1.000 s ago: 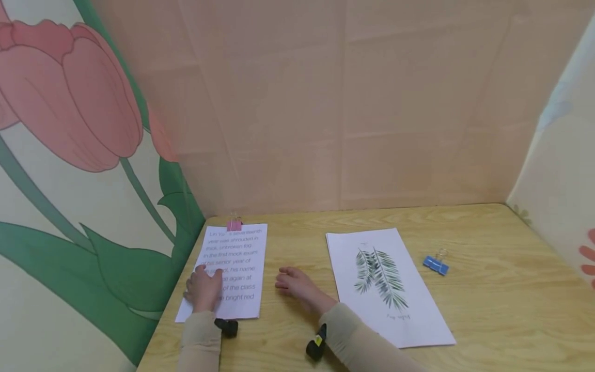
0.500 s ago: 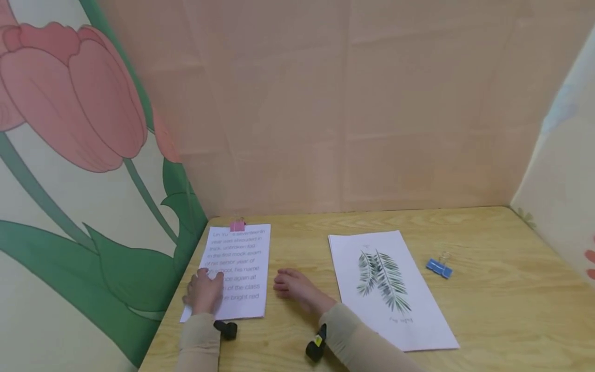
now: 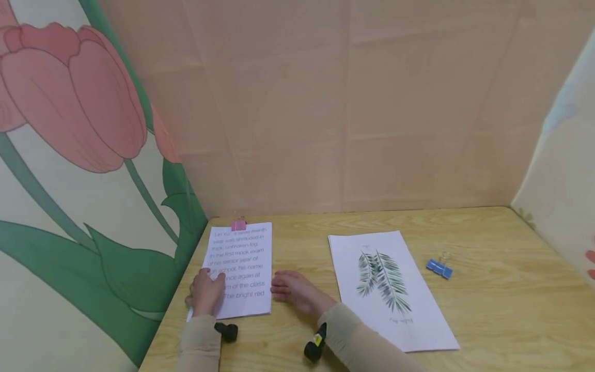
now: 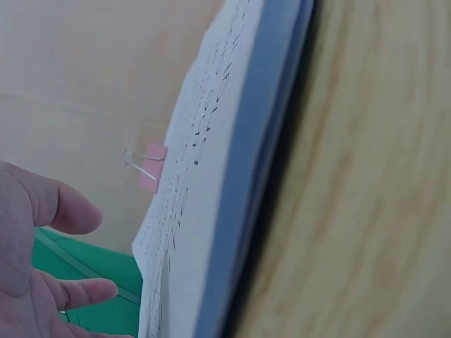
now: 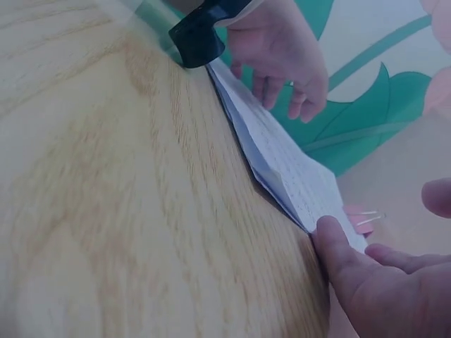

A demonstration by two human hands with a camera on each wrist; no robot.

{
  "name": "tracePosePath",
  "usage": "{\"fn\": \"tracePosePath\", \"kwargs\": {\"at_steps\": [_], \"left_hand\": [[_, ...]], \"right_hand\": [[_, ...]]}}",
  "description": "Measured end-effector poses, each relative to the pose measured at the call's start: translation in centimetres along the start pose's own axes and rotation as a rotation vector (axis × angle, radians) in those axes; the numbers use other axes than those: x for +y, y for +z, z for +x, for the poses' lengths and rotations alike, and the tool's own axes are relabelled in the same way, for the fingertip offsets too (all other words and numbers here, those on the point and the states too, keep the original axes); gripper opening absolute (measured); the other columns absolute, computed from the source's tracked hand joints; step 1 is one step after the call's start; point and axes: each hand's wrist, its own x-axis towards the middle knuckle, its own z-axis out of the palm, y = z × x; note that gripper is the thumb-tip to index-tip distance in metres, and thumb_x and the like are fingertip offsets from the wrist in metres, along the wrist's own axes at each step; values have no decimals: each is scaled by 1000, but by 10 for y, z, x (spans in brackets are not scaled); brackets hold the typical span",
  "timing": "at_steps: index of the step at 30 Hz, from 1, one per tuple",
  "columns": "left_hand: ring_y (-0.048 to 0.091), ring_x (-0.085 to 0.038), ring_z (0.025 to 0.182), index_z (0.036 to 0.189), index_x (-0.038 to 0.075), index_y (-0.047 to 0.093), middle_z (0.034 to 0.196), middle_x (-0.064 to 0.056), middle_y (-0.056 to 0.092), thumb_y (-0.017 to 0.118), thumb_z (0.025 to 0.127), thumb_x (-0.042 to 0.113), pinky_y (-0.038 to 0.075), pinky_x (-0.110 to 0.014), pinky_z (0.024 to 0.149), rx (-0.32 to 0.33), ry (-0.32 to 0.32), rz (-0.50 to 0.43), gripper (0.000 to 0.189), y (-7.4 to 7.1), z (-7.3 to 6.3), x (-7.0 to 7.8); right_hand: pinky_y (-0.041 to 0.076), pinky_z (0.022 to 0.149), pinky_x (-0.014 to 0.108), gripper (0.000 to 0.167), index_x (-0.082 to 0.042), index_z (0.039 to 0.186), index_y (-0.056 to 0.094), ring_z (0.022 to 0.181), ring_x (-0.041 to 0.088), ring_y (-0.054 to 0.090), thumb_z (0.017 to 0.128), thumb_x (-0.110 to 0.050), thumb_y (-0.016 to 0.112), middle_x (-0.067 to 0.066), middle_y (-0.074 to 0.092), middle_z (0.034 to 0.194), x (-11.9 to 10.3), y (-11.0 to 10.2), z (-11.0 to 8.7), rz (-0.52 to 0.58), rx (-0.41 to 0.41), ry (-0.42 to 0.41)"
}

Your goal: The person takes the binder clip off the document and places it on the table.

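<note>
A stack of printed text sheets (image 3: 246, 258) lies at the table's left side, with a pink binder clip (image 3: 239, 225) on its far edge. Over the lower left part of the stack is my left hand (image 3: 206, 292), its fingers reaching past the left edge and its thumb extended. My right hand (image 3: 297, 292) stands on its side at the stack's right edge; in the right wrist view a fingertip (image 5: 328, 229) meets that edge. Both hands have relaxed, extended fingers. Seen from the right wrist, the stack's near corner has slightly separated layers.
Right of centre lies another stack of white sheets (image 3: 344, 258) with a palm-leaf print, partly behind my right forearm. A blue binder clip (image 3: 439, 268) rests to its right. Behind the wooden table (image 3: 516, 289) hangs a pinkish cloth (image 3: 297, 129); a tulip-painted wall (image 3: 176, 289) borders the left.
The text stack has shifted slightly right and turned straighter between my hands. My right fingers, apart from its edge before, now come right up to it. The head view has shifted a little.
</note>
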Motion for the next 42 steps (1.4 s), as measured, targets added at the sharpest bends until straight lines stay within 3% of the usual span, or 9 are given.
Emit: {"fn": "tracePosePath", "kwargs": {"at_steps": [9, 16, 21, 24, 30, 33, 38, 42], "left_hand": [[33, -56, 131, 149, -9, 35, 142, -37, 41, 49, 101, 29, 17, -73, 105, -13, -9, -4, 62, 0, -2, 2], [38, -53, 129, 151, -6, 34, 141, -35, 43, 47, 104, 30, 21, -70, 108, -48, -24, -31, 61, -2, -1, 8], [43, -51, 129, 153, -7, 31, 145, -37, 40, 46, 105, 28, 29, -65, 109, -96, -19, -132, 61, -6, -3, 10], [45, -49, 128, 152, -8, 30, 147, -37, 37, 45, 105, 25, 37, -61, 107, -124, -27, -228, 60, -8, -3, 10], [49, -46, 127, 154, -6, 29, 146, -33, 40, 45, 106, 23, 38, -58, 109, -181, -79, -409, 58, -8, -4, 13], [53, -43, 123, 154, -6, 29, 141, -32, 46, 44, 107, 24, 40, -56, 106, -194, -83, -427, 58, -7, -4, 13], [58, -34, 103, 155, -7, 25, 126, -28, 56, 45, 107, 22, 46, -43, 89, -241, -64, -476, 59, -5, -4, 10], [57, -32, 106, 155, -9, 20, 125, -25, 57, 43, 108, 22, 44, -43, 93, -311, -29, -490, 61, -1, -4, 8]], "right_hand": [[56, 92, 42, 48, 14, 144, 42, 107, 30, 67, 106, -13, 52, 25, 65, 122, -5, -1, -5, -43, 48, 26], [55, 95, 45, 49, 15, 145, 41, 108, 34, 66, 104, -8, 53, 27, 63, 122, -9, -1, -10, -63, 78, -6], [57, 89, 42, 45, 13, 143, 42, 97, 28, 67, 103, -3, 53, 24, 63, 117, -6, -8, -8, -102, 129, -42], [58, 85, 39, 42, 12, 140, 46, 93, 25, 67, 100, 1, 56, 21, 63, 114, -5, -14, -6, -193, 192, -73], [57, 83, 37, 39, 8, 133, 55, 97, 26, 64, 95, 3, 62, 16, 63, 111, -8, -23, -5, -406, 297, -106], [56, 82, 37, 36, 6, 131, 58, 95, 25, 64, 95, 2, 62, 14, 64, 108, -10, -28, -6, -461, 314, -103], [54, 72, 33, 32, 5, 125, 60, 87, 22, 63, 94, 1, 61, 13, 65, 101, -12, -35, -10, -473, 320, -98], [51, 68, 30, 32, 4, 126, 60, 84, 22, 62, 94, 0, 59, 12, 64, 99, -14, -40, -13, -450, 323, -82]]}}
